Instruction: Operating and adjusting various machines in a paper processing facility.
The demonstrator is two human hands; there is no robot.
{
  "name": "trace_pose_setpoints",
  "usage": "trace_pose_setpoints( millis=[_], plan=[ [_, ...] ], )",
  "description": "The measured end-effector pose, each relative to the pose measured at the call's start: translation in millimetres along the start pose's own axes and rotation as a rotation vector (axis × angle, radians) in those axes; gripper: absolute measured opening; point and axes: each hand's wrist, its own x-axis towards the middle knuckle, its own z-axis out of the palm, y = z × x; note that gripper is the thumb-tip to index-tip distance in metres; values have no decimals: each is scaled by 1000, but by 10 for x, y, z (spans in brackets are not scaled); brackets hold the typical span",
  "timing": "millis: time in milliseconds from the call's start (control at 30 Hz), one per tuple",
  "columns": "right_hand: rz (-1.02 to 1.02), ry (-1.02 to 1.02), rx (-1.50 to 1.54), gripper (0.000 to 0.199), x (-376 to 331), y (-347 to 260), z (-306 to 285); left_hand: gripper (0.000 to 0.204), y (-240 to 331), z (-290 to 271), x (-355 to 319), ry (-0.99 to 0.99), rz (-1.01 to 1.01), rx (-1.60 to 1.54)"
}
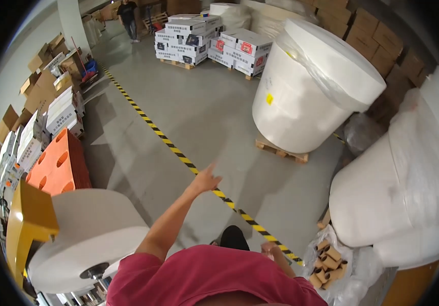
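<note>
Okay, we see the left hand (205,181) out in front of the red shirt (214,278), over the black-and-yellow striped tape (173,148) on the grey floor (224,132). Its fingers are loosely open, one pointing forward, a bit blurred, gripping nothing we can see. Right hand (269,248) is low by the body; we cannot tell how far its fingers are closed or whether they hold anything. Tape runs diagonally from far left to near right, under the left hand and near the right one. Near right, we get brown cardboard tubes (330,256) in clear plastic (359,268), beside a wrapped white roll (372,188). Farther right, a big white roll (296,97) on a wooden pallet (280,149). Near left: yellow metal part (32,208), another white roll (87,219), orange panels (59,166) behind. Far: stacked white boxes (189,38), plus a person in dark clothes (128,18) at left.
</note>
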Motion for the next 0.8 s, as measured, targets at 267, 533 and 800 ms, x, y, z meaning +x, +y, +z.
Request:
trace_pose_setpoints(
  millis=[267, 533, 800],
  plan=[
    [92, 47, 13, 9, 1533, -1610, -611, 68, 864, -975, 3652, 457, 593, 122],
    [-360, -413, -345, 14, 3162, -4697, 157, 55, 476, -1714, 5145, 79, 50, -320],
    [-529, 101, -281, 67, 3829, -8903, 2515, 14, -2806, -1823, 4919, -74, -575, 33]
  ],
)
